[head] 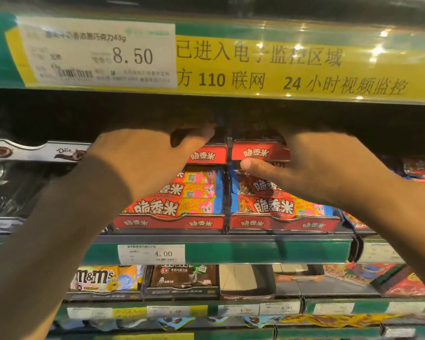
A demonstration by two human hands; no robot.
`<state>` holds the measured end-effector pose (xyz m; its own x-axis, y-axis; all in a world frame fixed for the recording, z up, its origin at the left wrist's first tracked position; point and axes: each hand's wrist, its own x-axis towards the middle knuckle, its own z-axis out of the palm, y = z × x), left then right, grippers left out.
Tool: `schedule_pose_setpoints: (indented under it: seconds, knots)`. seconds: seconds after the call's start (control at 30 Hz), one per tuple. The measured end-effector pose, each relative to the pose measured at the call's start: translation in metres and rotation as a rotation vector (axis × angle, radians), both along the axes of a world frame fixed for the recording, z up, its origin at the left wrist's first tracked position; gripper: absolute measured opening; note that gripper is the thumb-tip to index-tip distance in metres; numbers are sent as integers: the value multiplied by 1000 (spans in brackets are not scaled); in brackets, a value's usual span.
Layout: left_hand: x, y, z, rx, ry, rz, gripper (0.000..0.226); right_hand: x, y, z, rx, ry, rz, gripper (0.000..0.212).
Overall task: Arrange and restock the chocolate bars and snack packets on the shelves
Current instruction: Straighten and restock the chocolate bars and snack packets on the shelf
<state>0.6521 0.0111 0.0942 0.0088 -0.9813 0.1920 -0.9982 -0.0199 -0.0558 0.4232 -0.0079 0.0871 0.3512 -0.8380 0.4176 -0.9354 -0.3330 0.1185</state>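
Both hands reach deep above the red display trays [284, 223]; left hand [142, 165] and right hand [329, 168] fingers vanish in shadow, so their grip is unclear. Bars [272, 207] fill those trays; a snagged rear tray could spill them.

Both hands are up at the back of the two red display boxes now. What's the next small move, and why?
Probably draw the bars at the back forward. Both the left hand and right hand reach over the rear walls of the left red box and right red box, whose bars already lie in rows at the front. What the fingers hold is hidden in shadow.
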Motion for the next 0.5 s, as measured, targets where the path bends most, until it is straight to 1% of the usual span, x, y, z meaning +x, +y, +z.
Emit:
schedule_pose_setpoints:
  seconds: [0.1, 0.17, 0.27, 0.37, 0.43, 0.5]
  knots:
    - [1, 1, -2, -51, 78, -35, 72, 2, 1, -1, -17, -25, 10, 74]
    - [1, 5, -1, -67, 110, -42, 75, 3, 3, -2, -29, -23, 27, 70]
    - [3, 9, -2, -98, 86, -65, 83, 4, 8, -2, -29, -33, 38, 65]
    - [4, 11, -3, -80, 82, -57, 91, 4, 10, -2, -19, -15, 28, 65]
    - [4, 11, -4, -78, 63, -70, 92, 4, 10, -3, -21, -10, 28, 64]
    - [5, 13, -5, -83, 42, -76, 87, 2, 11, -5, -19, -9, 25, 63]
